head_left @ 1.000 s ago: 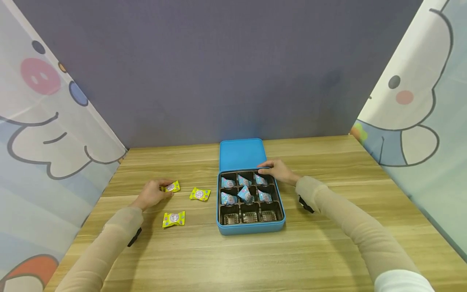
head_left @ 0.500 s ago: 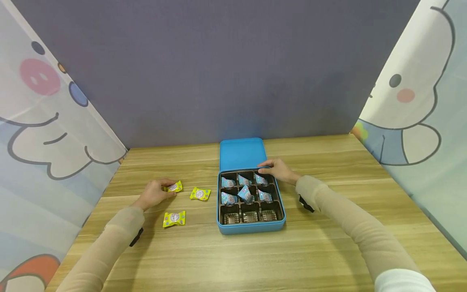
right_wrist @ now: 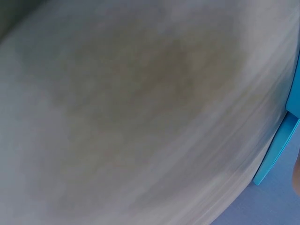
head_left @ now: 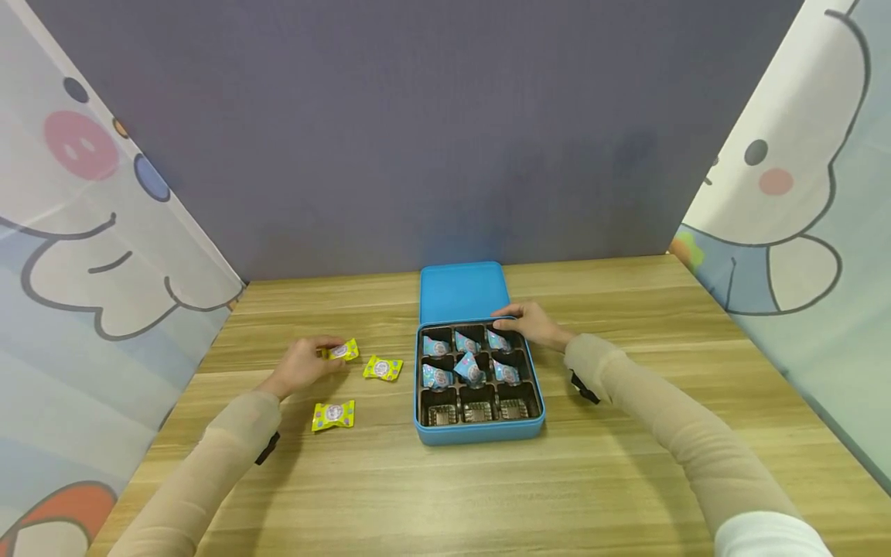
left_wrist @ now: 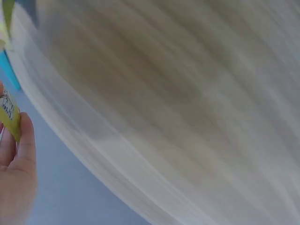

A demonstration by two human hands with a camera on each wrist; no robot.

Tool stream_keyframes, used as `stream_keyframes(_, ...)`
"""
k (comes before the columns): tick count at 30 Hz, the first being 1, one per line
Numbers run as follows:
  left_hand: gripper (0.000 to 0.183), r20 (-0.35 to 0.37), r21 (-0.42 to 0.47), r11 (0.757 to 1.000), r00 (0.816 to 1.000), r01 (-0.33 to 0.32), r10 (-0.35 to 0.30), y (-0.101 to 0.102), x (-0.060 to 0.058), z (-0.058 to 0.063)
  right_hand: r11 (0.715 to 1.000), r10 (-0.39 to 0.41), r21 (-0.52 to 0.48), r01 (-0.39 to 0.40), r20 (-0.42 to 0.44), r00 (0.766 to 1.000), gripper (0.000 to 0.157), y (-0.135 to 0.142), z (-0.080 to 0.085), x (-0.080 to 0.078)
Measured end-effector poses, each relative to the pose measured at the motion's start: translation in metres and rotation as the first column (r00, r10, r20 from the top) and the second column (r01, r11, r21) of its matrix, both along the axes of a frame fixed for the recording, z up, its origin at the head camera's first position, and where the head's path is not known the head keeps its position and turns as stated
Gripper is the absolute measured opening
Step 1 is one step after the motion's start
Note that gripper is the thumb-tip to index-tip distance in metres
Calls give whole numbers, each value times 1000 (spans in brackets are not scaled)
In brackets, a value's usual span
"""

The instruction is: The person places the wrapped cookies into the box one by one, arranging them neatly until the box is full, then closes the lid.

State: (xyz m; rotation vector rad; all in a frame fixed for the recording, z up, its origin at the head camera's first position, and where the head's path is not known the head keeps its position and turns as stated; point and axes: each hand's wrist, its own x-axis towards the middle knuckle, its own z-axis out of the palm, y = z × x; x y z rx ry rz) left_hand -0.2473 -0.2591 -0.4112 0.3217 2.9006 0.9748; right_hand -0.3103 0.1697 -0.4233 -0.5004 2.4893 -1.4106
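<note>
In the head view my left hand (head_left: 304,367) pinches a yellow wrapped candy (head_left: 344,350) between thumb and fingers; the left wrist view shows the candy (left_wrist: 10,111) at the fingertips. Two more yellow candies lie on the table, one right of the hand (head_left: 383,368) and one nearer me (head_left: 333,415). My right hand (head_left: 534,326) holds the back right corner of a blue tin (head_left: 480,435), its thumb over the rim. Inside the tin, a dark divided tray has blue wrapped candies (head_left: 469,370) in its back and middle rows. The front row's compartments are bare.
The tin's blue lid (head_left: 464,292) is folded back flat behind it. A wooden table (head_left: 445,503) carries everything. A dark grey panel (head_left: 431,139) stands along the back edge, and cartoon-printed cloths (head_left: 773,216) hang at both sides.
The left hand has moved right and slightly away from me with the yellow candy, closer to the candy beside it. The right hand and the tin have stayed in place.
</note>
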Motion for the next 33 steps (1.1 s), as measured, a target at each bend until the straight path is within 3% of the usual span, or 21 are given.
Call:
stream_keyframes(14, 40, 21, 79, 995, 998, 57, -59, 29, 11, 18, 1000, 1, 0, -1, -10, 1000, 34, 0, 0, 1)
stream_keyframes(33, 37, -77, 163, 970, 982, 183, -172, 70, 30, 28, 999, 26, -29, -26, -2, 1000, 36, 1, 1, 1)
